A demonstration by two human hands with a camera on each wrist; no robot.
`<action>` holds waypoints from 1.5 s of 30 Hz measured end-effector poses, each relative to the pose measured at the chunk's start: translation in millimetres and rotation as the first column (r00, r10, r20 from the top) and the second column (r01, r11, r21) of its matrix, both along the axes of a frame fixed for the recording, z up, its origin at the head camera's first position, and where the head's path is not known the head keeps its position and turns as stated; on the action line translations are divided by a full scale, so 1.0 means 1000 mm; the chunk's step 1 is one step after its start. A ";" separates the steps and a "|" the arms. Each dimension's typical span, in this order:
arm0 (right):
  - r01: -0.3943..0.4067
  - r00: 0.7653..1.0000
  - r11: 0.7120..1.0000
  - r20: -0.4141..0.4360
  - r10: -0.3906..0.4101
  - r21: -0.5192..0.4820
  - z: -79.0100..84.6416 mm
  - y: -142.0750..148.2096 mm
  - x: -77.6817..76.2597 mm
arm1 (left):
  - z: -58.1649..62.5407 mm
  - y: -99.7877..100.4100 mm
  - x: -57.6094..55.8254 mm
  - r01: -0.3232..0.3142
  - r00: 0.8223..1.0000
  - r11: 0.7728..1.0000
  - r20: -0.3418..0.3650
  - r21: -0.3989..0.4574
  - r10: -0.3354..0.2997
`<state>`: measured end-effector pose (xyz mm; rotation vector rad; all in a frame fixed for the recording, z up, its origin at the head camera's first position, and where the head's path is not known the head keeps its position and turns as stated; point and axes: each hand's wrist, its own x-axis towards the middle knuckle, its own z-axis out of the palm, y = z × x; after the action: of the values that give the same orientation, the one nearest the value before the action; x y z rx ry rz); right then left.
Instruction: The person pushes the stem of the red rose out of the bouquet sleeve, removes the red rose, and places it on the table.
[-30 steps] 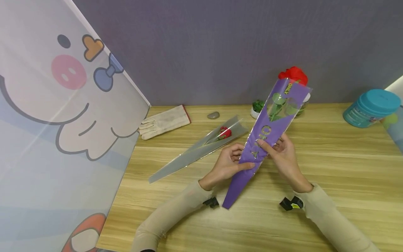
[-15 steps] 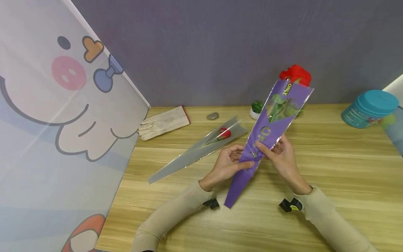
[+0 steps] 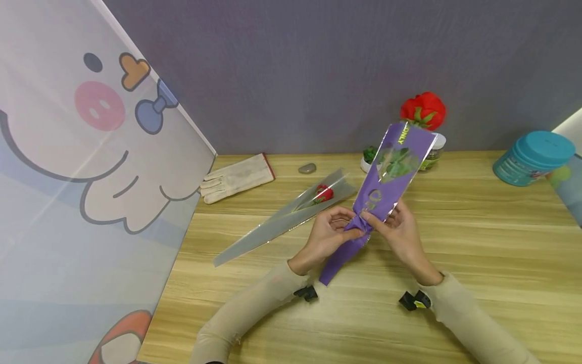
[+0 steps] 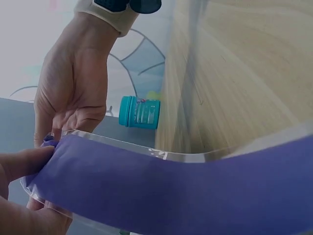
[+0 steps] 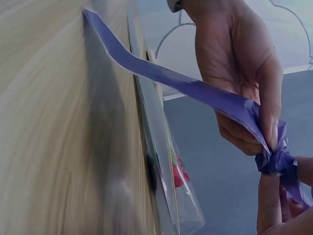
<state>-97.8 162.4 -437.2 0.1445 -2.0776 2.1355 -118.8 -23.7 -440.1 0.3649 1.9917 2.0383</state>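
Observation:
A red rose (image 3: 425, 108) stands out of the wide upper end of a purple flower sleeve (image 3: 391, 194), its green leaves showing through the clear window. Both hands hold the sleeve over the wooden table, where it is squeezed into a narrow bunch. My left hand (image 3: 325, 235) pinches the left side, thumb in front. Just opposite, my right hand (image 3: 402, 237) pinches the bunch from the right, its thumb nearly meeting the left one. In the right wrist view the crumpled bunch (image 5: 279, 161) lies between both hands' fingers. The sleeve's narrow tail bends down toward the table.
A greyish clear sleeve (image 3: 273, 230) with a small red rose (image 3: 324, 193) lies left of the hands. Along the back are a white work glove (image 3: 238, 177), a grey stone (image 3: 307, 168), a small potted plant (image 3: 369, 157), a lidded jar (image 3: 433, 154) and a teal tub (image 3: 534, 156).
The sleeve, flat before, is gathered and wrinkled between the fingers. Its upper end has dropped down and left, leaving the rose head fully above the rim. My right hand has shifted slightly left.

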 end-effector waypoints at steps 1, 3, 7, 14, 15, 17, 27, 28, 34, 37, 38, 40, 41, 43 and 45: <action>0.007 1.000 1.000 -0.003 -0.007 0.026 -0.001 -0.001 0.001 | 0.000 0.000 0.000 -0.004 1.000 1.000 0.003 0.002 0.004; 0.022 1.000 0.997 -0.008 -0.022 0.074 -0.001 -0.003 0.002 | 0.001 -0.001 0.000 -0.010 1.000 1.000 0.005 0.001 0.010; 0.031 0.999 0.992 -0.010 -0.030 0.119 -0.002 -0.004 0.004 | 0.002 -0.002 0.000 -0.010 1.000 1.000 0.015 0.015 0.010; 0.025 1.000 0.993 -0.021 -0.022 0.118 -0.003 -0.005 0.005 | 0.002 -0.003 0.000 -0.001 0.999 0.999 0.043 0.033 -0.001; 0.025 0.999 0.994 -0.022 -0.023 0.111 -0.004 -0.005 0.005 | 0.002 -0.003 0.000 -0.001 0.999 0.999 0.041 0.032 0.000; 0.025 1.000 0.997 -0.019 -0.023 0.077 -0.004 -0.004 0.005 | 0.001 -0.003 0.000 -0.002 0.999 1.000 0.036 0.029 0.001; 0.082 0.996 0.995 -0.013 -0.083 -0.054 0.002 0.002 0.002 | -0.003 -0.005 0.002 0.057 0.998 0.998 0.020 -0.011 -0.056; 0.083 0.996 0.995 -0.014 -0.084 -0.062 0.003 0.002 0.001 | -0.003 -0.006 0.002 0.068 0.997 0.997 0.022 -0.024 -0.068; 0.084 0.996 0.993 -0.024 -0.086 -0.077 0.005 0.004 -0.001 | -0.003 -0.005 0.001 0.112 0.992 0.989 0.061 -0.093 -0.106; 0.088 0.996 0.994 -0.026 -0.090 -0.069 0.006 0.004 -0.001 | -0.001 -0.005 -0.001 0.109 0.993 0.990 0.058 -0.094 -0.104; 0.085 0.996 0.994 -0.024 -0.087 -0.071 0.005 0.004 -0.001 | 0.000 -0.005 -0.001 0.109 0.993 0.990 0.053 -0.094 -0.104; 0.075 0.997 0.995 -0.023 -0.077 -0.072 0.005 0.004 -0.002 | 0.001 -0.006 -0.003 0.107 0.994 0.991 0.038 -0.085 -0.104; 0.068 0.997 0.995 -0.020 -0.069 -0.077 0.005 0.004 -0.002 | 0.003 -0.006 -0.004 0.106 0.994 0.991 0.031 -0.080 -0.103; 0.055 0.998 0.995 -0.016 -0.056 -0.081 0.005 0.004 -0.002 | 0.005 -0.007 -0.006 0.100 0.995 0.992 0.012 -0.074 -0.100; 0.047 0.999 0.996 -0.011 -0.048 -0.080 0.004 0.003 -0.001 | 0.007 -0.007 -0.008 0.092 0.996 0.993 -0.001 -0.072 -0.092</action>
<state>-99.0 165.5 -432.7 0.0983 -1.9652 2.1798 -126.7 -30.7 -433.5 0.4378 2.0051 1.9069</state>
